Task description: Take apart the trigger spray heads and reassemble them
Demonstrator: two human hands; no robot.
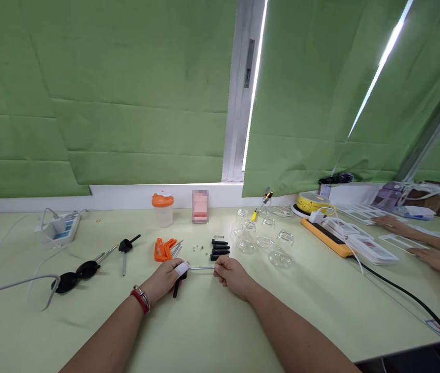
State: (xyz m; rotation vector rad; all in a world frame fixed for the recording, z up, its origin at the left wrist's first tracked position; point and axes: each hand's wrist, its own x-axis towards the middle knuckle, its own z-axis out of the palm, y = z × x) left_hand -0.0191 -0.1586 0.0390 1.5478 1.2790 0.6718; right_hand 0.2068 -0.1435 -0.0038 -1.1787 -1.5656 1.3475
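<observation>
A: Starting with the head view, the only view here, what are the hands doing?
B: The left hand (169, 277) is closed around a black fitting (176, 288), its thumb laid along the top. The right hand (230, 274) pinches the far right end of a metal rod (201, 268) between its fingertips.
A: Why use 2 hands on such a thin thing?
B: Probably for steadiness: the rod lies level between them, just above the near middle of the table (212, 339), so each hand supports 1 end. Whether rod and fitting are joined, I cannot tell; the left fingers hide that spot.
A: And the small things beyond?
B: The black pieces (220, 252) lie in a stack-like row, with a spring (219, 237) just on their far side, presumably kept together for easy picking. The orange holder (161, 250) sits beside the left hand, its metal keys (176, 249) fanned out to the right, likely to stay within reach.
A: The glass pieces (281, 249)?
B: They stand grouped to the right, apart from the hands, perhaps so that a moving forearm misses them.
</observation>
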